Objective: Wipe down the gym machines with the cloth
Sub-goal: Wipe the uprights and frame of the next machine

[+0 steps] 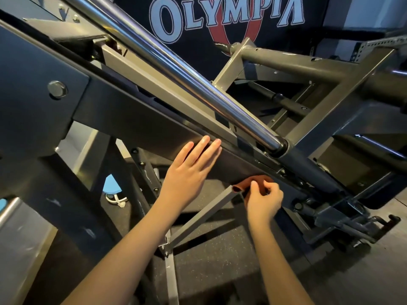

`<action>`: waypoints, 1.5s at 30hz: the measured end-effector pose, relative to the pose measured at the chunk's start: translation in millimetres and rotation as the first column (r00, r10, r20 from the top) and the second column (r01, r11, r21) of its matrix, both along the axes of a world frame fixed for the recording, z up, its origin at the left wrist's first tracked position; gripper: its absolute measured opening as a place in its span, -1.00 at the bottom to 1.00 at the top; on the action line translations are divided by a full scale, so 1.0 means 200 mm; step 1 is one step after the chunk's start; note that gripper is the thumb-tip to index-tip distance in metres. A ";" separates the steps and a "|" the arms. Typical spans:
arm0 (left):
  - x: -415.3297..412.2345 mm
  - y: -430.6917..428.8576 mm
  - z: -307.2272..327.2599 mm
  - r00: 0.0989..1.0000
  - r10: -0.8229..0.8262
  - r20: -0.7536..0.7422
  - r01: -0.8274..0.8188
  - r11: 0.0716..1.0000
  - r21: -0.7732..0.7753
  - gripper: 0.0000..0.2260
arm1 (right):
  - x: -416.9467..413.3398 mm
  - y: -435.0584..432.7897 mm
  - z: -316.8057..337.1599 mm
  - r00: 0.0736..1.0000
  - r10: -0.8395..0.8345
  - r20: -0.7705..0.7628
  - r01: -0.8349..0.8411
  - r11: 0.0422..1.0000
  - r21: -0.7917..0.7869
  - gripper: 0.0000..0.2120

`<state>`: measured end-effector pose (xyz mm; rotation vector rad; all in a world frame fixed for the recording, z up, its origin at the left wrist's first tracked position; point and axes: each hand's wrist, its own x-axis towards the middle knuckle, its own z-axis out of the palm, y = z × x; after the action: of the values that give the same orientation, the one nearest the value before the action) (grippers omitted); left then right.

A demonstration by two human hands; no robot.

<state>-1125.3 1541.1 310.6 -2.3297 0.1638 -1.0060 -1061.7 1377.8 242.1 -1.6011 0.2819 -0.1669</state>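
A large gym machine fills the view, with a dark slanted frame beam (141, 119) running from upper left to lower right and a chrome guide rod (176, 64) above it. My left hand (191, 170) lies flat with straight fingers against the lower side of the beam. My right hand (263, 200) grips a small rust-brown cloth (253, 182) and presses it to the beam's underside, right where a grey brace (204, 219) meets it. Most of the cloth is hidden behind my fingers.
Grey cross tubes (308, 62) and struts of the machine stand to the right, with a dark banner (220, 20) reading OLYMPIA on the wall behind. Speckled black rubber flooring (220, 260) lies below. A blue object (112, 186) and a lever mechanism (343, 219) sit low.
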 end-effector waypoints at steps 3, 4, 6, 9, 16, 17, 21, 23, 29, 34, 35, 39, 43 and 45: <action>0.01 0.01 0.00 1.000 -0.014 0.014 0.014 1.000 0.012 -0.43 | -0.07 0.06 0.03 0.979 0.143 0.146 -0.127 0.985 -0.113 -0.87; 0.01 0.01 0.00 1.000 -0.017 0.019 0.017 1.000 0.016 -0.44 | -0.06 0.06 0.01 0.975 0.155 0.159 -0.134 0.981 -0.138 -0.86; 0.01 0.02 0.00 1.000 -0.020 0.022 0.019 1.000 0.019 -0.45 | -0.02 0.01 -0.04 0.985 0.125 0.121 -0.108 0.985 -0.138 -0.85; 0.01 0.02 -0.01 1.000 -0.012 0.025 0.011 1.000 0.017 -0.44 | 0.07 -0.08 -0.11 0.999 0.012 -0.051 -0.016 0.997 -0.075 -0.85; 0.02 0.01 -0.02 0.999 -0.013 0.039 0.012 1.000 0.029 -0.44 | -0.01 -0.01 -0.03 0.997 0.077 -0.030 -0.078 0.997 -0.017 -0.85; 0.02 0.02 -0.02 0.999 -0.016 0.044 0.014 0.999 0.033 -0.45 | -0.03 0.01 -0.02 0.992 0.123 0.014 -0.122 0.992 -0.032 -0.86; 0.02 0.02 -0.01 0.999 -0.026 0.039 0.024 0.999 0.040 -0.45 | 0.01 -0.03 -0.09 0.994 0.104 0.027 -0.102 0.992 -0.073 -0.86; 0.02 0.02 -0.01 0.999 -0.011 0.033 0.010 0.999 0.036 -0.45 | 0.07 -0.09 -0.15 0.997 0.029 -0.070 -0.033 0.998 -0.053 -0.86; 0.01 0.00 -0.01 1.000 0.013 0.000 -0.013 1.000 0.004 -0.47 | 0.16 -0.18 -0.24 0.971 -0.015 -0.239 0.009 1.000 -0.027 -0.80; 0.02 0.00 -0.01 1.000 0.004 0.020 -0.004 1.000 -0.006 -0.52 | 0.06 -0.09 -0.20 0.996 0.087 -0.019 -0.089 0.989 -0.119 -0.86; 0.02 0.00 -0.02 1.000 0.005 0.022 -0.005 1.000 -0.003 -0.51 | 0.07 -0.10 -0.21 0.995 0.103 -0.005 -0.103 0.986 -0.128 -0.85; 0.02 0.01 -0.02 1.000 0.008 0.020 -0.008 1.000 0.009 -0.50 | 0.16 -0.21 -0.30 0.993 0.060 -0.100 -0.073 0.990 -0.124 -0.85; 0.01 -0.01 -0.01 0.999 0.022 0.029 -0.023 1.000 0.004 -0.53 | 0.23 -0.29 -0.33 0.971 0.006 -0.238 -0.037 0.991 -0.126 -0.81; 0.01 -0.02 -0.01 0.999 0.040 0.024 -0.040 0.999 0.001 -0.49 | 0.22 -0.28 -0.32 0.972 0.009 -0.235 -0.040 0.991 -0.130 -0.80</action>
<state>-1123.4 1537.0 309.0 -2.3092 0.1084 -1.0135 -1017.3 1322.0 178.4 -1.7596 0.4405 0.0237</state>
